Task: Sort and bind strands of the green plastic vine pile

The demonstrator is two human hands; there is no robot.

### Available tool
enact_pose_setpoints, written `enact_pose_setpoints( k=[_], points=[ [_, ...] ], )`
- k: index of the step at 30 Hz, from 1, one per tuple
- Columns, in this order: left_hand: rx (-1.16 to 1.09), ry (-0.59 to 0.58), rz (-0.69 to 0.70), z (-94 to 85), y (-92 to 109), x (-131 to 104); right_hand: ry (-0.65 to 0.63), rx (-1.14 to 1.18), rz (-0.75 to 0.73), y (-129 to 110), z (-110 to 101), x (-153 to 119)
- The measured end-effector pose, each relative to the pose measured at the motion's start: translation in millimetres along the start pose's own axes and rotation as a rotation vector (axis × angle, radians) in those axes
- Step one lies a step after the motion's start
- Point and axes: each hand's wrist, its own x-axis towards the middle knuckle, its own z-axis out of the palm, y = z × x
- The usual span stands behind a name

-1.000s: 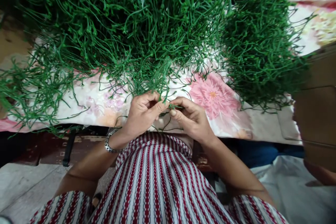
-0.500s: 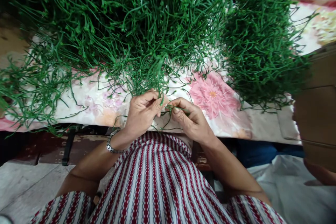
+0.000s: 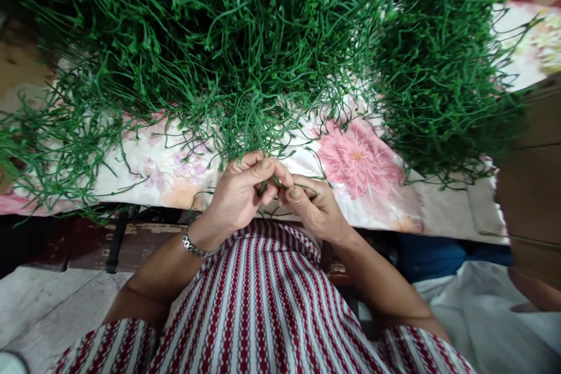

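My left hand (image 3: 241,190), with a metal watch (image 3: 193,245) at its wrist, is closed in a pinch on a thin green stem. Thumb and fingers of my right hand (image 3: 318,207) are pinched on a green stem (image 3: 309,186) too, whose end sticks out to the right above the thumb. The fingertips of both hands meet in front of my striped clothing, and they hide much of what they grip. Just beyond the fingers, a loose cluster of green plastic-looking stems (image 3: 249,128) lies on the floral cloth (image 3: 175,175).
A large heap of green stems (image 3: 219,29) fills the far side. A denser pile (image 3: 442,82) stands at right, and a looser spread (image 3: 56,152) at left. A cardboard box (image 3: 532,187) is at the right edge, above a pale plastic sheet (image 3: 473,310).
My fingers have drawn closer together, and my left fingertips have shifted right to meet the right hand. The stem upright in my left pinch is no longer seen there.
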Motion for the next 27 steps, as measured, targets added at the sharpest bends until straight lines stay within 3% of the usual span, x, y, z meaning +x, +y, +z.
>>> enact_pose_setpoints(
  k=[3,10,12,14,18,23,27],
  points=[
    [-0.033,-0.083,-0.085,-0.3,2.4,-1.3,-0.081,0.070,-0.033,1.2,0.4,-0.9],
    [-0.159,-0.104,-0.108,1.0,6.2,0.0,-0.265,0.195,0.007,1.6,-1.7,-9.5],
    [-0.167,-0.083,-0.073,0.3,8.6,1.5,-0.172,0.174,0.015,-0.4,-8.6,-11.1],
    [-0.141,-0.046,-0.030,-0.5,11.5,3.3,-0.002,0.069,-0.015,-4.7,-17.3,-11.5],
    [-0.133,0.014,0.059,1.1,15.3,7.7,0.222,-0.312,-0.174,-16.2,-23.7,-7.2],
    [-0.168,0.060,0.120,10.8,11.7,10.5,0.284,-0.932,-0.432,-10.8,-5.5,6.1],
    [-0.210,0.177,0.128,14.2,7.8,12.4,0.289,-0.898,-0.385,1.7,8.0,10.3]
  ],
)
